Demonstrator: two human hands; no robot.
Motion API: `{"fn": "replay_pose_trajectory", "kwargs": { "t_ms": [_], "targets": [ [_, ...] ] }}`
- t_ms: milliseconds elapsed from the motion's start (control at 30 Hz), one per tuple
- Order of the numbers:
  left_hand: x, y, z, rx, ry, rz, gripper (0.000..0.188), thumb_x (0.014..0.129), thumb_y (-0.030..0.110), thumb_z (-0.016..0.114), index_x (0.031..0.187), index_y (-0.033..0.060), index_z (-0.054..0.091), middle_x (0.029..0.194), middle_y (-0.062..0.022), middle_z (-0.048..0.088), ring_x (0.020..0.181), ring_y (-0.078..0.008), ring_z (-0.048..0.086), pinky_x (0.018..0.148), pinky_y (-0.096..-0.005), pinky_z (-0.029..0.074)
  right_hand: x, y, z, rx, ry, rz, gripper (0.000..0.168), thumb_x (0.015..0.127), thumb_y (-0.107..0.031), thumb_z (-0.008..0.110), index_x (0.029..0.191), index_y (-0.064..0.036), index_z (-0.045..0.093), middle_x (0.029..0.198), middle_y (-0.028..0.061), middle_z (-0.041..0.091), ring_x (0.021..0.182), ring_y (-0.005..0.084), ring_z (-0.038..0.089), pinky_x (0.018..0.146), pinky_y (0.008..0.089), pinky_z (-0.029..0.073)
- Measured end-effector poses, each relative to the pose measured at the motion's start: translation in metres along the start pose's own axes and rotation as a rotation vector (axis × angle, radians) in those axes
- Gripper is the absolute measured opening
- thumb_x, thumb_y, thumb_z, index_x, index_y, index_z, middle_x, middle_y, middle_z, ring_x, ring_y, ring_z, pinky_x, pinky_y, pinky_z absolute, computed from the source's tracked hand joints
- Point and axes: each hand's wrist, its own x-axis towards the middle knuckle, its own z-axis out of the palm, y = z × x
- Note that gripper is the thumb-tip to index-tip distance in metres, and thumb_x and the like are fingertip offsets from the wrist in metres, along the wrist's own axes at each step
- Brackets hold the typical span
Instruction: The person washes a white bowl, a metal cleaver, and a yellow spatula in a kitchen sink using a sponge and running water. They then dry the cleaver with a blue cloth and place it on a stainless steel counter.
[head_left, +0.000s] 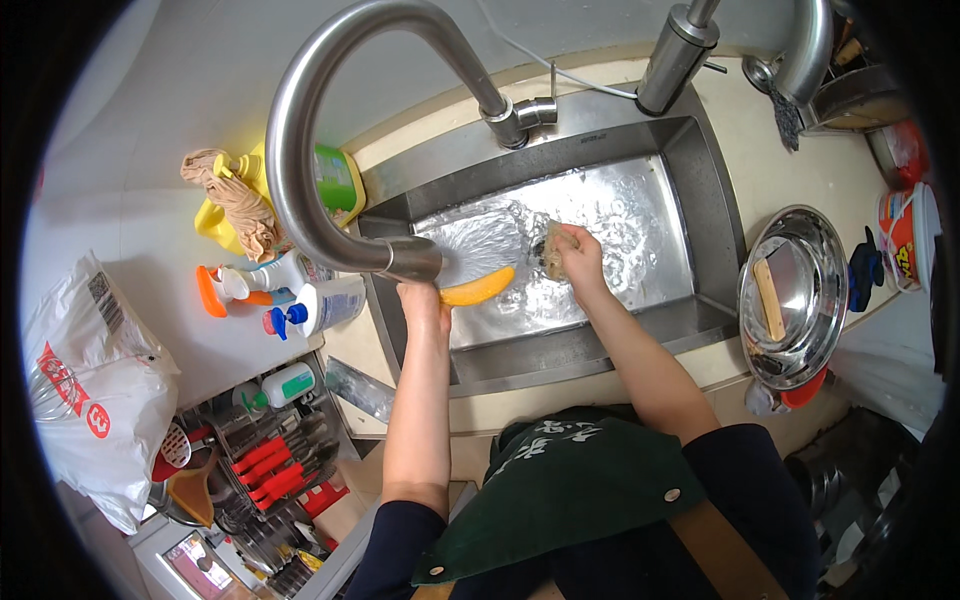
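Observation:
My left hand grips one end of a curved orange-yellow object. It may be a plastic scraper, but its held end is hidden in my fingers. Just above that hand is the spout of the brushed-steel faucet, and water sprays from it into the stainless-steel sink. A crumpled tan scrubbing mesh or cloth is pinched in my right hand, over the middle of the basin near a dark spot that looks like the drain. Shallow rippling water covers the sink floor.
Left of the sink stand a yellow detergent jug, a tan cloth, a spray bottle and a white pump bottle. At right, a steel bowl holds a wooden-handled scraper. A metal sheet lies near my left forearm.

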Motion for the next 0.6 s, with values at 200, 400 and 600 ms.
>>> {"fn": "replay_pose_trajectory", "kwargs": {
  "t_ms": [200, 400, 600],
  "targets": [
    [-0.001, -0.014, 0.001, 0.017, 0.019, 0.044, 0.034, 0.093, 0.025, 0.055, 0.118, 0.0017, 0.053, 0.112, -0.0051, 0.052, 0.104, -0.0169, 0.049, 0.093, -0.0334, 0.039, -0.024, -0.021, 0.025, 0.006, -0.185, 0.015, 0.035, 0.084, -0.021, 0.069, 0.108, 0.002, 0.058, 0.098, 0.0071, 0.062, 0.087, 0.0116, 0.057, 0.075, 0.0249, 0.046],
    [0.002, -0.025, -0.045, 0.979, -0.089, 0.665, 0.050, 0.086, 0.022, 0.063, 0.130, 0.0038, 0.046, 0.131, -0.0172, 0.045, 0.117, -0.0322, 0.045, 0.099, -0.0403, 0.035, -0.015, -0.018, 0.033, 0.070, -0.176, -0.042, 0.027, 0.083, -0.015, 0.069, 0.099, 0.004, 0.060, 0.082, 0.0054, 0.063, 0.074, 0.0090, 0.056, 0.066, 0.0234, 0.045],
    [-0.047, -0.006, 0.010, 1.648, -0.614, 1.074, 0.059, 0.081, 0.013, 0.062, 0.136, 0.0038, 0.041, 0.138, -0.0251, 0.039, 0.131, -0.0332, 0.037, 0.102, -0.0379, 0.035, -0.019, -0.034, 0.046, -0.023, -0.191, -0.096, 0.021, 0.084, -0.015, 0.067, 0.093, 0.003, 0.060, 0.075, 0.0033, 0.062, 0.062, 0.0060, 0.053, 0.054, 0.0224, 0.042]
  ]
}}
